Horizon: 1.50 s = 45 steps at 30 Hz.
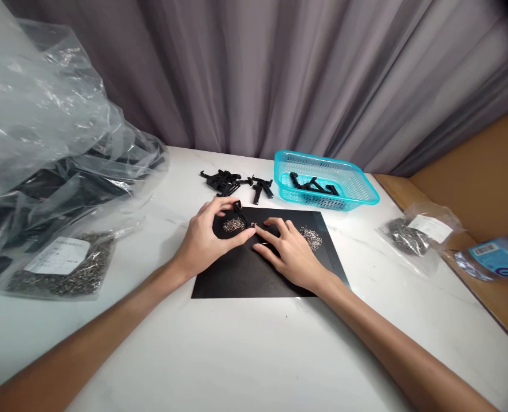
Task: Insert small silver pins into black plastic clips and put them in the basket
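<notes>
My left hand [204, 234] grips a narrow black plastic part [242, 214] between thumb and fingers, tilted above the black mat [236, 280]. My right hand [294, 252] is beside its lower end, with the index fingertip at the part near the left thumb tip. The right thumb and fingers are spread; a thin pale line shows between them, too small to make out. A pile of small metal pieces [233, 225] lies behind the left hand. Another pile of small metal pieces [311, 238] is partly hidden by the right hand.
Several black plastic parts [223, 182] lie behind the mat. A blue basket [367, 194] holds more of them. Bags of small metal pieces lie left [93, 269] and right [408, 236]. Large clear plastic bags [43, 114] stand at left; a cardboard box [481, 171] is at right.
</notes>
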### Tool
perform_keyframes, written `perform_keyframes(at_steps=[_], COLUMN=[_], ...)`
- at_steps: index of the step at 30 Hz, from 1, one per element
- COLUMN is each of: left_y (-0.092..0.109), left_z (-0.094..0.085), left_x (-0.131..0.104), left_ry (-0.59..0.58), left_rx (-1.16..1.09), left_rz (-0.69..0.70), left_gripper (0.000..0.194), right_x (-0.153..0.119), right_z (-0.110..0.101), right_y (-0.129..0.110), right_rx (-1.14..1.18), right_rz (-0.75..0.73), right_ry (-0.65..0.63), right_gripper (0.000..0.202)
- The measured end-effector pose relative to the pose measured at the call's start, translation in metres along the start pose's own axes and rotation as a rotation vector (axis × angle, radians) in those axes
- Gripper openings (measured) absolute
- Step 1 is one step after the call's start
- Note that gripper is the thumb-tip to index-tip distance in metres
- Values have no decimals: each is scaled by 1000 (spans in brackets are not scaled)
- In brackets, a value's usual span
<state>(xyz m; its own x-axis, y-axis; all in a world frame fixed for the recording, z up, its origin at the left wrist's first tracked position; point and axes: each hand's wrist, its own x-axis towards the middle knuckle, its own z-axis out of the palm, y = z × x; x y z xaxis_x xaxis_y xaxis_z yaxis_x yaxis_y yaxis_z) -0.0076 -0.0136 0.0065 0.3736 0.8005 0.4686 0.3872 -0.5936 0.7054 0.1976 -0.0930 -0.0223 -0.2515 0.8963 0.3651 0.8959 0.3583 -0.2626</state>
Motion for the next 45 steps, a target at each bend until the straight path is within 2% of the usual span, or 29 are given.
perform_keyframes(at_steps=[2, 5, 9, 12, 17, 21, 26, 32, 35, 40, 45], left_y=[-1, -1, 4, 5, 2, 1, -1, -2, 2, 9, 11], left_z=[0, -1, -4, -5, -3, -1, -1, -1, -2, 0, 3], left_x=[0, 1, 4, 5, 4, 2, 0, -4, -7, -12, -16], left_ry=[-3, -3, 18, 24, 12, -5, -14, -130, -199, -267, -286], left_rx=[4, 8, 24, 26, 17, 12, 20, 113, 142, 221, 203], left_rz=[3, 1, -15, -16, -7, -3, 6, 98, 144, 302, 352], left_gripper=[58, 58, 56, 56, 56, 57, 59, 61, 61, 63, 67], right_x=[1, 0, 0, 0, -1, -1, -4, -13, -15, -15, -17], right_z=[0, 1, -1, -2, 0, -1, -8, -19, -28, -45, -46], right_y=[1, 3, 5, 4, 1, -1, 1, 12, 15, 17, 15], right_rx=[-7, 93, 182, 163, 41, -14, 138, 377, 460, 485, 555], right_rz=[-6, 19, 95, 119, 24, -44, -17, 107, 152, 217, 272], right_ry=[-14, 54, 147, 150, 71, 24, 145, 178, 198, 112, -11], right_gripper=[47, 44, 20, 14, 44, 46, 18, 11, 16, 15, 17])
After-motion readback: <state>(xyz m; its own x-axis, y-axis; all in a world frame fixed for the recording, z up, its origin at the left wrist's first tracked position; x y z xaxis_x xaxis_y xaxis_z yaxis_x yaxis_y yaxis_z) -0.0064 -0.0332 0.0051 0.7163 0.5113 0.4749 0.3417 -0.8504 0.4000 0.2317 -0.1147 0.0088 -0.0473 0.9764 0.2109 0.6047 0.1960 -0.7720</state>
